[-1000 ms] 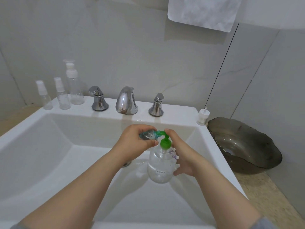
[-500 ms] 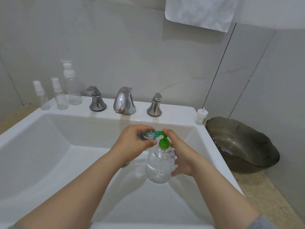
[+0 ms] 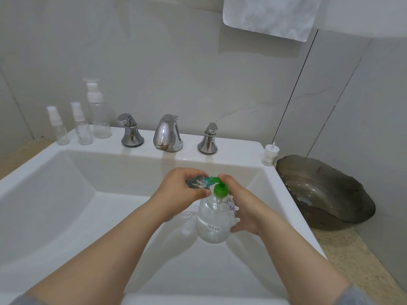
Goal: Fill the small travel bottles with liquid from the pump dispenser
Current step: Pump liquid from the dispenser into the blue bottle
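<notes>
Centre frame over the sink (image 3: 240, 153), my left hand (image 3: 178, 188) grips a travel bottle (image 3: 196, 183) at the nozzle (image 3: 212, 180); my right hand (image 3: 242, 208) grips the pump dispenser (image 3: 212, 221), label (image 3: 214, 227) unreadable. Three spare bottles (image 3: 83, 130) upper left.

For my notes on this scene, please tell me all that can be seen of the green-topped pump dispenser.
The pump dispenser is a rounded, clear, plastic-looking bottle with a green pump head, a small white label and clear liquid inside. It is held about upright over the sink. The right hand grips its side, one finger on the pump; its spout meets the small bottle in the left hand.
</notes>
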Available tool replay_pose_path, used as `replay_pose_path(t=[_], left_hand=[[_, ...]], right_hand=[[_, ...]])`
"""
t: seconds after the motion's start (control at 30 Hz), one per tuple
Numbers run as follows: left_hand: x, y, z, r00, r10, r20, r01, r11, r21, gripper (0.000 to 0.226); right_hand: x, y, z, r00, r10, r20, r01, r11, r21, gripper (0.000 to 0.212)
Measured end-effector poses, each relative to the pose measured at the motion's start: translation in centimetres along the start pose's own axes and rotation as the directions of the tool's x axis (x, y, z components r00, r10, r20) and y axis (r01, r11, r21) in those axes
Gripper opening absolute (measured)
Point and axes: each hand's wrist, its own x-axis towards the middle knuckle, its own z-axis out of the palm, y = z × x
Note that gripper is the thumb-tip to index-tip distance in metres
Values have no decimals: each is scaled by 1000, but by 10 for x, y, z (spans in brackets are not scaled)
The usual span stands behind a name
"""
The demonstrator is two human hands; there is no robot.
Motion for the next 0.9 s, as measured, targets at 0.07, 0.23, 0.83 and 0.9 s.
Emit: replay_pose_path(t=[0.07,0.23,0.83,0.9], left_hand=[[0,2,-1,1000,13,7,-13,1000,8,23],[-1,6,-3,998,50,-30,-50,999,-1,28],[0,3,-1,1000,-20,16,21,995,-101,27],[-1,3,1,999,-40,26,43,994,-103,27]], right_hand=[[0,0,1,1000,3,-2,-3,1000,-9,70],[-4,-4,1,1000,12,-3,-12,1000,1,68],[-3,-6,-4,1000,15,-7,-14,999,44,52],[-2,-5,-4,1000,-5,-19,5,999,32,50]])
